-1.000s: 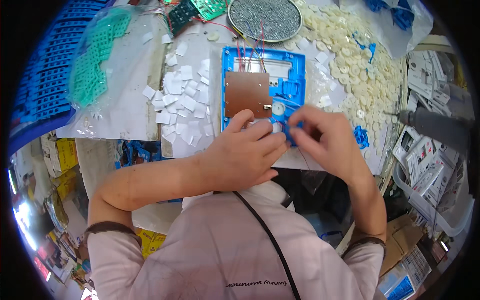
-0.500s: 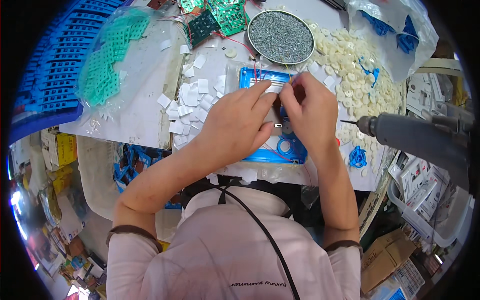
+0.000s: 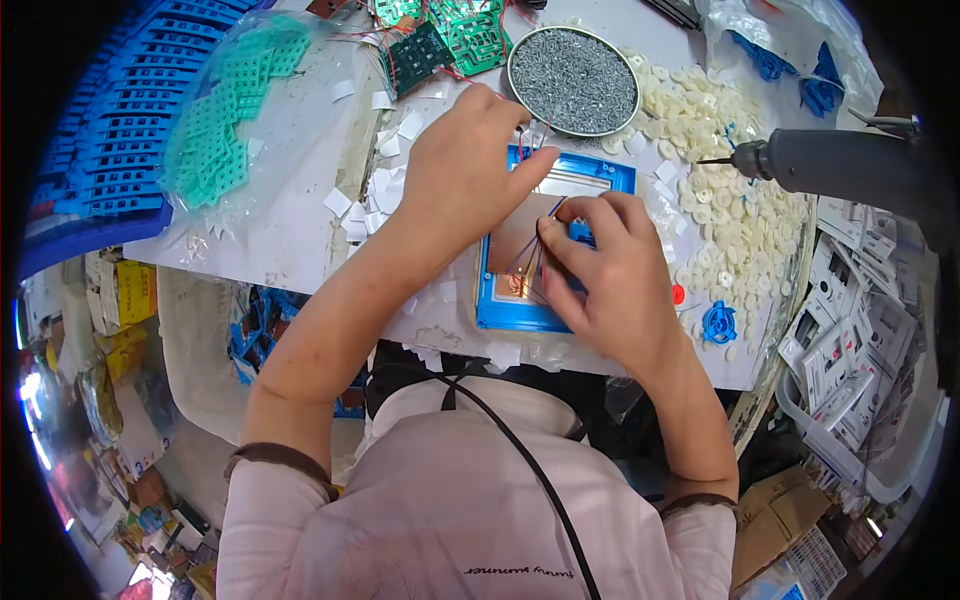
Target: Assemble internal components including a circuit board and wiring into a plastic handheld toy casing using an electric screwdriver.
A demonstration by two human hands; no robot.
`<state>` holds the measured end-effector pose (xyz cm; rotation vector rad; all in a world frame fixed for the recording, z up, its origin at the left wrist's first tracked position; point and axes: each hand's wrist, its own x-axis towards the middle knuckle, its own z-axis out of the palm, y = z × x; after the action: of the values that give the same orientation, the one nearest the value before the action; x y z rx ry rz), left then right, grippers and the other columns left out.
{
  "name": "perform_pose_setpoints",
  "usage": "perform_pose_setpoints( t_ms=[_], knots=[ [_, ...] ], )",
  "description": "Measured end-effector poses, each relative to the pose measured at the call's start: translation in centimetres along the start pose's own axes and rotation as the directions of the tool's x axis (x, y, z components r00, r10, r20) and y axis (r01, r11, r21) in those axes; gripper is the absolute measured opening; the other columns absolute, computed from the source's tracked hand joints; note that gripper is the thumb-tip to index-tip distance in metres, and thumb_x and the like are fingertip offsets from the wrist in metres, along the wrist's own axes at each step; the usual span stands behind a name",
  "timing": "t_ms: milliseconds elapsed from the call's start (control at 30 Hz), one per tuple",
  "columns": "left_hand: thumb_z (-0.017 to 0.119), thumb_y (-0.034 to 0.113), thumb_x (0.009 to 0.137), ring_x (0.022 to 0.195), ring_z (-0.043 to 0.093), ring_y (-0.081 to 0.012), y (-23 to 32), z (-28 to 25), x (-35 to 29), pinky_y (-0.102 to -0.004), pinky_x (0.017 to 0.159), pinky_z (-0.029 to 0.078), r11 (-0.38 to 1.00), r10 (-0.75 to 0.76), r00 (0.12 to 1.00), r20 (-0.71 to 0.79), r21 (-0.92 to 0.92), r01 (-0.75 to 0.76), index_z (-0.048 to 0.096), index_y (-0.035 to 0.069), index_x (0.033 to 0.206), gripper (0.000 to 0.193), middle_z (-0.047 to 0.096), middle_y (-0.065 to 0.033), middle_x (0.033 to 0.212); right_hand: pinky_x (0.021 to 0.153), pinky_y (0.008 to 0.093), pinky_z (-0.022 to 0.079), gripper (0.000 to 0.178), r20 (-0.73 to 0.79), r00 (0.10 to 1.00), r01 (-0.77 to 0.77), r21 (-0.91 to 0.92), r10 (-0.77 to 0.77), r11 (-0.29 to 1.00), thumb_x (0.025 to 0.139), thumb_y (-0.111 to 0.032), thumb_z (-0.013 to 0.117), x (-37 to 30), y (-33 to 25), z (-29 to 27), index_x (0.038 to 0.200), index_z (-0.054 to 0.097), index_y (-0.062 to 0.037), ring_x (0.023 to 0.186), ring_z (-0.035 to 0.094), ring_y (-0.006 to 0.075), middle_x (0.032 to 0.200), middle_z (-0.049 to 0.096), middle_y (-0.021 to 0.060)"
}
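A shallow blue plastic case (image 3: 530, 318) lies before me at the table's front. A flat brownish board (image 3: 508, 245) rests in it, with a copper-coloured patch at its lower end. My right hand (image 3: 615, 265) is over the case's right side, thumb and forefinger pinching thin dark wires (image 3: 527, 250) that run over the board. My left hand (image 3: 465, 165) hovers at the case's upper left. Its thumb and forefinger are apart, with a few thin red and pale wires (image 3: 521, 146) between or behind them; its other fingers are partly hidden.
A round dish of small screws (image 3: 575, 80) stands beyond the case, beside green circuit boards (image 3: 465, 35). Cream plastic discs (image 3: 715, 200) cover the right side, where a grey power screwdriver (image 3: 830, 160) juts in. White squares (image 3: 380, 190) and bagged green plastic pieces (image 3: 215, 140) lie left.
My left hand has moved up and left, off the case's middle. My right hand has come down and now pinches wires over the board. More of the board shows.
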<state>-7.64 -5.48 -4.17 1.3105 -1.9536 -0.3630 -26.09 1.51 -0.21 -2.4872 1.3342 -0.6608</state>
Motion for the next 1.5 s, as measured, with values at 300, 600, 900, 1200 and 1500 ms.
perform_pose_setpoints(
  t_ms=[300,600,900,1200,1500],
  knots=[
    [0.074,0.014,0.079,0.097,0.061,-0.0213,-0.1,0.9,0.6,-0.0425,0.09,0.037,0.969,0.243,0.969,0.05,0.022,-0.245,0.073,0.014,0.092,0.013,0.066,-0.0003,0.1,0.08,0.0396,0.051,0.031,-0.241,0.97,-0.007,0.052,0.019,0.999,0.076,-0.005,0.071,2.2,4.7,-1.5,0.107,0.072,-0.0095,0.095,0.06,0.0312,0.106,0.066,0.011],
    [0.075,0.014,0.081,0.088,0.061,-0.0196,0.6,0.6,0.5,-0.0402,0.089,0.037,0.974,0.226,0.963,0.147,-0.054,-0.22,0.071,0.015,0.091,0.011,0.068,0.0018,0.087,0.073,0.039,0.045,0.007,-0.095,0.995,-0.008,-0.24,-0.015,0.971,0.077,-0.012,0.07,1.7,4.8,-0.3,0.082,0.066,-0.0094,0.081,0.058,0.026,0.076,0.062,0.0055],
    [0.073,0.017,0.083,0.087,0.06,-0.0216,0.0,0.5,3.0,-0.0403,0.09,0.037,0.867,0.483,0.779,0.399,-0.096,-0.489,0.069,0.013,0.086,0.006,0.064,0.0004,0.082,0.074,0.0377,0.043,0.006,0.112,0.991,0.095,-0.264,-0.067,0.96,0.075,-0.012,0.063,0.3,0.7,-0.4,0.076,0.065,-0.0066,0.083,0.057,0.0247,0.075,0.06,0.0061],
    [0.068,0.018,0.08,0.087,0.062,-0.0207,2.9,1.0,5.4,-0.0384,0.09,0.04,0.699,0.456,0.483,0.748,0.035,-0.714,0.072,0.014,0.073,0.009,0.066,-0.0001,0.077,0.071,0.0397,0.044,0.014,-0.006,0.998,-0.059,-0.091,0.059,0.994,0.073,-0.005,0.069,-2.0,0.4,-0.2,0.086,0.066,-0.0035,0.08,0.055,0.0276,0.079,0.059,0.0073],
    [0.072,0.019,0.068,0.082,0.061,-0.0193,6.0,0.1,2.8,-0.0353,0.086,0.041,0.577,0.512,0.46,0.726,0.107,-0.81,0.074,0.014,0.071,0.006,0.067,-0.0027,0.075,0.075,0.0414,0.043,0.019,-0.043,0.997,-0.059,-0.002,0.059,0.998,0.074,-0.007,0.072,-2.8,0.4,-0.1,0.091,0.066,-0.0077,0.083,0.056,0.0277,0.085,0.06,0.0052]
  ],
)
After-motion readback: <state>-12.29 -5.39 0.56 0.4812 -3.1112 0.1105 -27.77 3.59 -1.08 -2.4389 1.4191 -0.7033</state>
